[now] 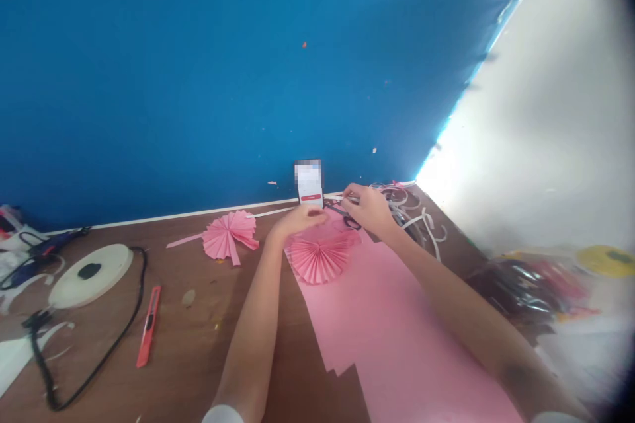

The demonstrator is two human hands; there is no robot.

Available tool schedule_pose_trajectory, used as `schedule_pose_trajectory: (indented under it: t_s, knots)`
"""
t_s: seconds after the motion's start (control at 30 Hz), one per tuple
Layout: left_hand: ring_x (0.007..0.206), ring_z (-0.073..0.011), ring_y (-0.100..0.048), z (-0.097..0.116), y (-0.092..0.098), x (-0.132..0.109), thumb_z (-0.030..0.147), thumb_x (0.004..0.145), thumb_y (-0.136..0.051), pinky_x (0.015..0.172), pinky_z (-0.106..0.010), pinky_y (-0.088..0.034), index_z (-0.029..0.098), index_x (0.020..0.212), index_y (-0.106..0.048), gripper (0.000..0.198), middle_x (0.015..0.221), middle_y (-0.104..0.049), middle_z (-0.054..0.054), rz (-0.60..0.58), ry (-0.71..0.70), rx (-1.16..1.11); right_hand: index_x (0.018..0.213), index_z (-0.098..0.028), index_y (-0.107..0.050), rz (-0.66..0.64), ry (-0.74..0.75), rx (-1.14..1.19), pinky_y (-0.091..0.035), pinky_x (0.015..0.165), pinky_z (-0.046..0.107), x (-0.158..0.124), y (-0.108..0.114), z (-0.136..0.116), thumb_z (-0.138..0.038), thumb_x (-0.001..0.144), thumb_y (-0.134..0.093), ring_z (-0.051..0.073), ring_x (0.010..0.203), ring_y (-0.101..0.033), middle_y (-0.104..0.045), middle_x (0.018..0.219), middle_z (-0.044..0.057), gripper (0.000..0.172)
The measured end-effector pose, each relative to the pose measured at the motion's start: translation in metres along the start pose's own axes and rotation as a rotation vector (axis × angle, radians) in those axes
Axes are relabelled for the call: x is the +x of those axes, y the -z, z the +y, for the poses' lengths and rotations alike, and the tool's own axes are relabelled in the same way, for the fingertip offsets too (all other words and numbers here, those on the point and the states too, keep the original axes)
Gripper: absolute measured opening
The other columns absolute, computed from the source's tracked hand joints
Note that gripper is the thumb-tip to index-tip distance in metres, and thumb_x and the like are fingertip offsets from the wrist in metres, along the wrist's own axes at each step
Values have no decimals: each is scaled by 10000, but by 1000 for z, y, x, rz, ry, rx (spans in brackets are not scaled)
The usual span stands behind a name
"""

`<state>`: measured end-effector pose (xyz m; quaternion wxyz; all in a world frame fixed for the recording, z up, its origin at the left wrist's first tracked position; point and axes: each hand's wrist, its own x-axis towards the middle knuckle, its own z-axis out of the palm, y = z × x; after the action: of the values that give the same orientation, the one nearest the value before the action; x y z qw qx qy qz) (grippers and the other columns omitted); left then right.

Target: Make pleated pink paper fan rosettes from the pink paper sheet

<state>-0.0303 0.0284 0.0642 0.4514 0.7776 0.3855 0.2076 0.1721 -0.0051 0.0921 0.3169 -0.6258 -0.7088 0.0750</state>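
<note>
My left hand (300, 219) is just in front of the phone (311, 193), its fingers curved and slightly apart, with nothing visible in them. To its right, my right hand (370, 208) pinches what looks like a thin white strip (270, 213), which runs left behind the left hand along the table. Dark-handled scissors (351, 221) lie under the right hand. Below both hands, a pleated pink paper fan (320, 261) rests on large pink paper sheets (381, 324). A second pleated pink fan (225, 234) with loose strips lies left of my left hand.
A red box cutter (149, 327), a white roll (92, 275) and a black cable (141, 287) lie on the brown table (193, 357) at left. Curled white strips (426, 228) pile up at right. A blue wall (198, 79) bounds the back; blurred plastic bags (530, 287) sit far right.
</note>
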Motion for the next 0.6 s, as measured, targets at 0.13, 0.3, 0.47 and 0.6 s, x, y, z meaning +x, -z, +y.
schedule_pose_trajectory:
  t_s: [0.13,0.3,0.47,0.6]
  knots:
    - [841,-184,-623,-3,-6,1,309,659,-670,719,-257,-453,176,930,-686,302,966,-693,-56,-299,121,146,819,-223,-635,54,-15,60,-265,534,248,0,6,-2,-284,765,-485,142,560,-517,-600,581,-14,171]
    - [790,-189,-618,-5,-12,3,363,558,-738,654,-259,-431,201,899,-675,383,909,-693,-25,-409,192,260,824,-218,-610,90,25,145,-262,523,249,-1,8,-3,-267,793,-444,126,495,-470,-557,540,-28,176]
    - [742,-165,-593,-4,-7,2,346,604,-678,619,-244,-410,189,829,-643,276,836,-665,-11,-424,194,294,815,-215,-595,97,9,191,-253,509,247,-1,8,-2,-254,782,-445,128,479,-448,-509,500,-40,159]
    - [741,-148,-575,-8,-4,0,218,623,-593,630,-226,-412,182,785,-605,167,797,-634,9,-368,143,290,808,-213,-595,105,13,202,-255,511,247,0,6,-1,-254,779,-446,126,481,-435,-503,504,-40,157]
